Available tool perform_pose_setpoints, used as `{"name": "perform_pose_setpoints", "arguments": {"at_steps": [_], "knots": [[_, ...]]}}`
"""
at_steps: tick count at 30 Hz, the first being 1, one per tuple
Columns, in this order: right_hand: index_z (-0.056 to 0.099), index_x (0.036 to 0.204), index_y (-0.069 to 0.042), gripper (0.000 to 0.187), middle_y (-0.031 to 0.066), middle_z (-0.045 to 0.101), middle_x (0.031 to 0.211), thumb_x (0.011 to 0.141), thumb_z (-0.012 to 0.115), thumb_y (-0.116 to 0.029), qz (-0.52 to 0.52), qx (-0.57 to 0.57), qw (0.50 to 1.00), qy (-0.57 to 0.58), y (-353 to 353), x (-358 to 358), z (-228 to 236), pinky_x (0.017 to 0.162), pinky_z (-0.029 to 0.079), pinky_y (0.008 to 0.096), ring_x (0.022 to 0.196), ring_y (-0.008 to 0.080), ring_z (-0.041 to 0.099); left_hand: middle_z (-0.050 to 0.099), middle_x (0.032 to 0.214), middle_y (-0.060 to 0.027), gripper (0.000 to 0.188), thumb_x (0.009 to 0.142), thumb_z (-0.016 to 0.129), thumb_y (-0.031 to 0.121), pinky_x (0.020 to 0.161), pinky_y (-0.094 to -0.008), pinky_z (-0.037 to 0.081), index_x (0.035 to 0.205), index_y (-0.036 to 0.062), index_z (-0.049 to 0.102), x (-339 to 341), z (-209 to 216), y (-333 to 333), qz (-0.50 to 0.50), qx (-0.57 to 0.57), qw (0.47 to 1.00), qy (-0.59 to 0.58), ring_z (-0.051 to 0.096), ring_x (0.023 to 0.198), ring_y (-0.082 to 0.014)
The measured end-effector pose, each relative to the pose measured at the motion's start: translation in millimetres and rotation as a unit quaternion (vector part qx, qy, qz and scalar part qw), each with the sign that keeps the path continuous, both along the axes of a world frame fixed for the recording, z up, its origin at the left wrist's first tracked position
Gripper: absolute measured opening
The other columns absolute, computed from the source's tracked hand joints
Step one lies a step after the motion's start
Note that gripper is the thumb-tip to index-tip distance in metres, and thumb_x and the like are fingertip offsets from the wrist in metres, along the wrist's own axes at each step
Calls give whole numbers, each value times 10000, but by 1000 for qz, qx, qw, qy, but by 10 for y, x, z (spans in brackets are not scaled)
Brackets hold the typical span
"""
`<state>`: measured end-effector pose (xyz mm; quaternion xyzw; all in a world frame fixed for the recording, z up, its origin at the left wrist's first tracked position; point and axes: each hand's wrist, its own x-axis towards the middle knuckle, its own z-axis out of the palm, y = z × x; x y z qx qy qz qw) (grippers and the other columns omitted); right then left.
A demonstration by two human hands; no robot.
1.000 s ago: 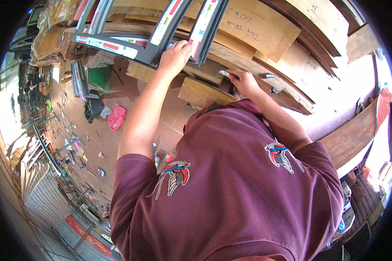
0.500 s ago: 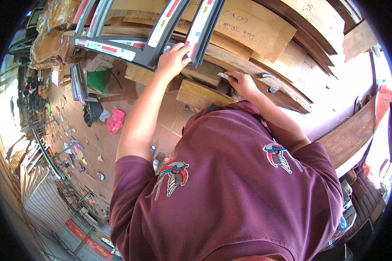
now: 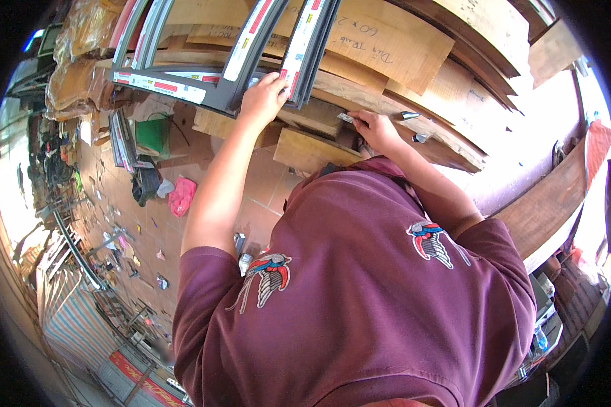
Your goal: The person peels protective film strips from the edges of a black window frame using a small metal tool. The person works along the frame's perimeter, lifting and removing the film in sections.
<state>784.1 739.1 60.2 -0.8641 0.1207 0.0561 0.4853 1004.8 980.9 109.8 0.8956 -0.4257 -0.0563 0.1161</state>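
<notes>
My left hand (image 3: pixel 263 100) is closed round the near edge of a dark grey frame (image 3: pixel 225 91), which carries white and red label strips. The frame has long bars running away from me, and it rests over stacked wooden boards. To the right, my right hand (image 3: pixel 379 131) pinches a small silvery metal piece (image 3: pixel 345 117) between thumb and fingers, just above the boards' near edge. Its exact kind is too small to make out. A dark, pointed metal item (image 3: pixel 407 116) lies on the board beside that hand, close to a small pale piece (image 3: pixel 419 138).
Stacked wooden boards (image 3: pixel 387 54) with handwriting fill the far side. Plastic-wrapped goods (image 3: pixel 81 81) stand far left. Below them on the tiled floor lie a green item (image 3: pixel 153 137), a pink bag (image 3: pixel 182 197) and scattered scraps. A long plank (image 3: pixel 543 214) slants at the right.
The frame and my left hand sit slightly further left and lower in the picture, along with a small shift of the whole view. Both hands keep their hold.
</notes>
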Motion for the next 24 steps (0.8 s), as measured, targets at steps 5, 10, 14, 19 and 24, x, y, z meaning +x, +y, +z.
{"name": "perform_pose_setpoints", "arguments": {"at_steps": [5, 10, 14, 19, 24], "knots": [[694, 1243, -117, 318, 235, 712, 1056, 947, 622, -209, -3, 1, 1000, -8, -8, 4, -74, 864, 547, 460, 994, 419, 683, 623, 1367, -148, 186, 923, 680, 219, 891, -425, 577, 1068, 104, 688, -56, 154, -66, -30, 62, 998, -1, 681, 1094, -323], [696, 1252, -132, 319, 252, 711, 1019, 960, 609, -224, 17, -13, 998, 66, -5, 69, 81, 852, 551, 471, 969, 414, 691, 685, 1183, -202, 151, 895, 650, 134, 823, -439, 600, 992, 21, 676, -171, 211, -213, -74, 138, 986, -54, 706, 1019, -335], [685, 1259, -122, 308, 239, 717, 1022, 995, 597, -253, 21, -18, 998, 59, 0, 78, 43, 823, 551, 447, 953, 402, 702, 683, 1022, -173, 111, 837, 623, 65, 774, -428, 603, 899, -9, 677, -250, 194, -304, -136, 165, 966, -143, 706, 960, -326], [689, 1251, -123, 301, 232, 718, 1043, 993, 596, -247, 11, -10, 1000, 7, 42, 82, -51, 841, 550, 456, 977, 403, 698, 640, 1125, -129, 143, 859, 634, 100, 859, -414, 527, 934, 7, 713, -356, 283, -472, -176, 244, 939, -166, 619, 1092, -280], [691, 1251, -120, 323, 232, 718, 1042, 970, 606, -253, 7, -15, 1000, -17, 28, 80, -92, 857, 552, 467, 976, 414, 690, 623, 1134, -127, 180, 885, 612, 112, 847, -418, 487, 971, -4, 718, -84, 250, -442, -219, 224, 924, -219, 595, 1076, -277]]}}
